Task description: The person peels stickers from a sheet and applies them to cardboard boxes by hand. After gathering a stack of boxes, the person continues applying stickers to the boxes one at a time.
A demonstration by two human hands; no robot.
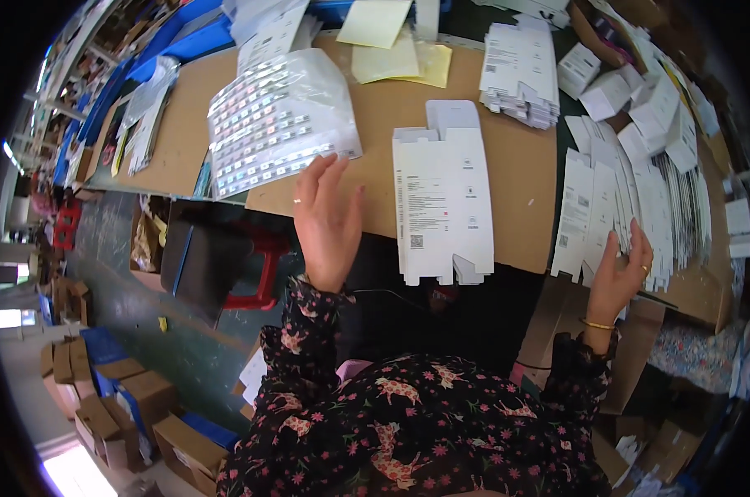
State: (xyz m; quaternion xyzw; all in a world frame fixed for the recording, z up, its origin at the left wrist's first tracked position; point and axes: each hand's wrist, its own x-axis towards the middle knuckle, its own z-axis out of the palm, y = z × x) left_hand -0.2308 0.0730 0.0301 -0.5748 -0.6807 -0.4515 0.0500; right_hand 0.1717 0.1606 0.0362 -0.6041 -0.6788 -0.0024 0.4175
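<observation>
My left hand [329, 219] is raised at the table's front edge, fingers apart and holding nothing. Just beyond its fingertips lies a clear bag with a sheet of small labels [267, 124] in rows. In the middle, a flat unfolded white carton [444, 199] rests on the brown tabletop, its lower flaps jutting past the front edge. My right hand [619, 269] is at the right, fingers spread, beside a fanned row of flat white cartons [585, 211]. Whether its fingertips touch them I cannot tell.
A stack of flat cartons [520, 70] sits at the back right, near folded white boxes [607, 95]. Yellow paper sheets [391, 54] lie at the back. A red stool [263, 273] stands below left, and brown cardboard boxes [147, 398] are on the floor.
</observation>
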